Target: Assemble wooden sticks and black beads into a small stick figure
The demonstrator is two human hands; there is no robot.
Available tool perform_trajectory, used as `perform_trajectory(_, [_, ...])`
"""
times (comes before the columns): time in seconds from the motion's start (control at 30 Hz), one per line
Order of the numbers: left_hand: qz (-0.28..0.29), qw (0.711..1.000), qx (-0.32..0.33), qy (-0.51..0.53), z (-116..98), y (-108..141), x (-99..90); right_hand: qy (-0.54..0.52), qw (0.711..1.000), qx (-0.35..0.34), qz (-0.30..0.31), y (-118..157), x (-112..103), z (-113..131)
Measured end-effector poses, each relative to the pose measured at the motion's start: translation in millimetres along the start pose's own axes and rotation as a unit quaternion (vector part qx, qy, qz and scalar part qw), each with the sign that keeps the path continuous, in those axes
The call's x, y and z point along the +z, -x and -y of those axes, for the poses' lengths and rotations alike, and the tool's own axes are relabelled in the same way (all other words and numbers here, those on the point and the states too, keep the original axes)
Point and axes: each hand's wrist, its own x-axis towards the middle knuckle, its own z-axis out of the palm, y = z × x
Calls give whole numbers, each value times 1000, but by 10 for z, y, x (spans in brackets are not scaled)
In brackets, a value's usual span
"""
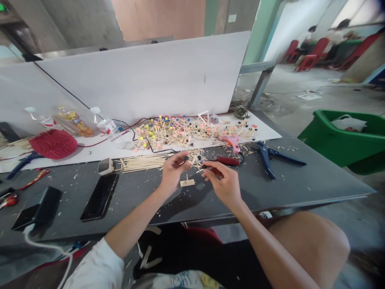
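My left hand [173, 172] grips a small model of wooden sticks [195, 158] above the dark table. My right hand [221, 184] pinches a dark bead [204, 166] at the model's edge, though the fingers partly hide it. A small T-shaped stick piece [187, 182] lies just below my hands. A red-handled tool [227, 161] lies right of the model, and a bundle of loose sticks [141, 163] lies to the left. Behind them, a large heap of stick models with coloured beads [168, 132] sits on a white sheet [264, 132].
A pink glue gun [231, 143] and blue pliers [266, 159] lie to the right. A phone [100, 196], a black power adapter [36, 208] and a red knitted object [53, 143] lie left. A green bin [339, 140] stands beyond the table's right edge.
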Motion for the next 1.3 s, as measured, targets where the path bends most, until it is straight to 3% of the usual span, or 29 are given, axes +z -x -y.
perform_trajectory(0.57, [5, 997, 35, -66, 5, 26, -21, -18, 999, 28, -3, -8, 47, -68])
perform_trajectory(0.97, [15, 997, 48, -56, -4, 44, -39, -64, 996, 68, 6, -17, 55, -31])
perform_trajectory(1.17, [13, 996, 70, -49, -27, 45, -25, -204, 969, 136, 41, -61, 18, -5])
perform_trajectory(1.3, [21, 997, 66, -25, -33, 58, -17, -299, 926, 208, 99, -52, 6, 27])
